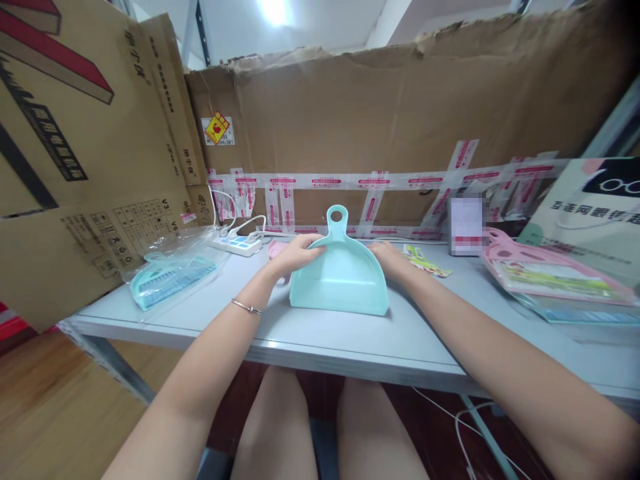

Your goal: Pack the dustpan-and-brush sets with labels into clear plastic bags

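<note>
A mint-green dustpan (pixel 339 273) stands upright on the table in front of me, its open side facing me and its handle with a hole pointing up. My left hand (pixel 301 253) grips its left edge, thumb on the front face and fingers behind. At the right edge, my right hand (pixel 389 259) reaches partly behind the pan, so its fingers are hidden and I cannot tell what they hold. Something pink (pixel 277 249) shows just behind my left hand. A green and yellow printed card (pixel 425 261) lies right of my right hand.
On the left lies a bagged mint dustpan set (pixel 173 273), near a white power strip (pixel 236 244). Pink dustpan packs (pixel 560 273) are stacked at right, beside a small upright box (pixel 467 227). Large cardboard (pixel 340 113) walls the back; a tall carton (pixel 115 147) stands left.
</note>
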Tool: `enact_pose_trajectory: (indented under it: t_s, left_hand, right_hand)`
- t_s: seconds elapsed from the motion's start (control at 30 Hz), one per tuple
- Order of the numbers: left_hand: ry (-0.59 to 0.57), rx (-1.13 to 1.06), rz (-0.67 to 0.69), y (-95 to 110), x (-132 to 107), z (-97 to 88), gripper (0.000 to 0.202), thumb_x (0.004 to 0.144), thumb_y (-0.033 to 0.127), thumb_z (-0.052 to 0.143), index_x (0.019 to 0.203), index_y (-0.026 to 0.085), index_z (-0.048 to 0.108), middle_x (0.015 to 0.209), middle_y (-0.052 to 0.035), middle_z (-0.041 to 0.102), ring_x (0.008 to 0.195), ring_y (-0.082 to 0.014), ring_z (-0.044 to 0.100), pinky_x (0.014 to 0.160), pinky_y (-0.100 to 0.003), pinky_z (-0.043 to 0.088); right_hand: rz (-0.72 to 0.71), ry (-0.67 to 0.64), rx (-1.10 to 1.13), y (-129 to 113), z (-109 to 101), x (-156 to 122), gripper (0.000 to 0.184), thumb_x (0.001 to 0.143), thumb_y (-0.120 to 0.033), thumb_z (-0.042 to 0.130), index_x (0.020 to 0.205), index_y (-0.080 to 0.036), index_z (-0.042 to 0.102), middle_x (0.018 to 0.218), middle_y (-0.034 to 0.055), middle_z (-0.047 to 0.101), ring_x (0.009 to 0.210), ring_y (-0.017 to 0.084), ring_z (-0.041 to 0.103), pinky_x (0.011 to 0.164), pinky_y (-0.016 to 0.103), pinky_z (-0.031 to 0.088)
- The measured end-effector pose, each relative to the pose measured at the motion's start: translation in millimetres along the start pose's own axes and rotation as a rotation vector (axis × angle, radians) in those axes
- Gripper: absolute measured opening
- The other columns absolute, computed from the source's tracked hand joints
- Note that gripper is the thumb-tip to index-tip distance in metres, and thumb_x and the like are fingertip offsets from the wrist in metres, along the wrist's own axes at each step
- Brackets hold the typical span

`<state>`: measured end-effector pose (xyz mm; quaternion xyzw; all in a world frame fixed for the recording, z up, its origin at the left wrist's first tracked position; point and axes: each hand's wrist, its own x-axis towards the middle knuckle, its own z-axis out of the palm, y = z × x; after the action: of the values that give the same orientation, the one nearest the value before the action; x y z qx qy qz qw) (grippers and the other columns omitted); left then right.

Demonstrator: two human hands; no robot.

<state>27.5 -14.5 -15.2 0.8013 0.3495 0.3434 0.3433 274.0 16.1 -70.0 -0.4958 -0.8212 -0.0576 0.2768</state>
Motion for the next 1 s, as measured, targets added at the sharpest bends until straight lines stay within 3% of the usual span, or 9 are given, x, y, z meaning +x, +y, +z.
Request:
enact_pose_trajectory:
  t_s: [0.13, 0.2, 0.33, 0.47, 0.53, 0.63, 0.8, 0.9, 1.0]
  left_hand:
    - [0.026, -0.007, -0.003, 1.2, -0.1, -0.1, 0.028, 0.077, 0.031, 0.053, 0.095, 0.014, 0.067, 0.090, -0.0038, 0.064, 0.084, -0.0179, 0.056, 0.074, -0.030, 0.044]
    - [0.028, -0.004, 0.002, 1.3, 0.1, 0.3, 0.027, 0.077, 0.030, 0.053, 0.095, 0.014, 0.066, 0.093, -0.0046, 0.064, 0.085, -0.0179, 0.056, 0.074, -0.030, 0.044]
    - [0.004, 0.002, 0.015, 0.9, 0.7, 2.1, 0.025, 0.079, 0.027, 0.051, 0.094, 0.014, 0.066, 0.091, -0.0051, 0.064, 0.080, -0.0168, 0.056, 0.070, -0.029, 0.044]
    - [0.006, 0.024, 0.011, 2.1, 0.0, 2.8, 0.026, 0.079, 0.027, 0.050, 0.096, 0.015, 0.066, 0.091, -0.0043, 0.065, 0.080, -0.0173, 0.057, 0.071, -0.030, 0.044]
    - [0.025, 0.029, 0.009, 2.7, -0.2, 2.4, 0.027, 0.079, 0.027, 0.050, 0.098, 0.015, 0.067, 0.096, -0.0047, 0.066, 0.086, -0.0186, 0.057, 0.075, -0.030, 0.044]
    - [0.039, 0.030, -0.010, 1.9, 0.5, 1.6, 0.028, 0.079, 0.027, 0.051, 0.098, 0.014, 0.067, 0.100, -0.0049, 0.066, 0.089, -0.0192, 0.056, 0.078, -0.030, 0.044]
    - [0.011, -0.049, 0.032, -3.6, 3.8, 1.4, 0.036, 0.079, 0.043, 0.056, 0.096, 0.013, 0.068, 0.092, -0.0047, 0.066, 0.088, -0.0190, 0.056, 0.075, -0.027, 0.043]
    - [0.050, -0.120, 0.017, -8.3, 6.9, 2.2, 0.052, 0.074, 0.061, 0.056, 0.086, 0.012, 0.069, 0.079, -0.0038, 0.064, 0.079, -0.0180, 0.056, 0.069, -0.027, 0.043]
    - [0.099, -0.193, -0.021, -12.3, 9.7, 2.8, 0.064, 0.072, 0.073, 0.049, 0.080, 0.012, 0.067, 0.072, -0.0034, 0.061, 0.073, -0.0169, 0.055, 0.066, -0.028, 0.043]
  right_hand:
    - [0.091, 0.204, -0.049, -0.5, -8.9, 7.5, 0.017, 0.077, -0.020, 0.051, 0.084, -0.018, 0.066, 0.088, 0.0112, 0.067, 0.093, 0.027, 0.053, 0.083, 0.041, 0.034]
    - [0.183, 0.437, -0.042, 1.8, -22.8, 10.2, 0.022, 0.082, -0.021, 0.044, 0.093, -0.016, 0.062, 0.096, 0.0153, 0.064, 0.098, 0.031, 0.051, 0.086, 0.047, 0.033]
    - [0.287, 0.948, 0.058, 1.5, -67.5, 2.7, 0.027, 0.089, -0.028, 0.032, 0.101, -0.018, 0.054, 0.096, 0.0163, 0.059, 0.095, 0.030, 0.053, 0.088, 0.047, 0.037]
    - [0.193, 1.138, 0.262, -18.1, -113.3, -17.0, 0.034, 0.091, -0.046, 0.035, 0.107, -0.026, 0.057, 0.091, 0.0096, 0.060, 0.083, 0.028, 0.059, 0.075, 0.044, 0.043]
    - [0.141, 1.063, 0.480, -34.1, -126.8, -23.8, 0.033, 0.088, -0.051, 0.043, 0.103, -0.030, 0.062, 0.086, 0.0063, 0.060, 0.076, 0.027, 0.060, 0.066, 0.043, 0.043]
    - [0.111, 0.677, 0.702, -59.9, -126.1, -25.2, 0.026, 0.083, -0.051, 0.052, 0.093, -0.032, 0.066, 0.073, 0.0037, 0.059, 0.063, 0.023, 0.056, 0.058, 0.039, 0.042]
    - [0.104, 0.260, 0.530, -92.5, -79.2, -12.5, 0.023, 0.084, -0.037, 0.049, 0.091, -0.022, 0.065, 0.072, 0.0027, 0.061, 0.062, 0.018, 0.054, 0.060, 0.032, 0.042]
    - [0.124, 0.190, 0.453, -101.3, -52.1, -6.6, 0.025, 0.084, -0.030, 0.045, 0.095, -0.019, 0.065, 0.076, 0.0040, 0.065, 0.068, 0.019, 0.058, 0.067, 0.032, 0.044]
    - [0.151, 0.282, 0.429, -102.9, -38.7, -4.2, 0.026, 0.084, -0.031, 0.045, 0.097, -0.020, 0.064, 0.088, 0.0064, 0.068, 0.076, 0.022, 0.061, 0.073, 0.035, 0.046]
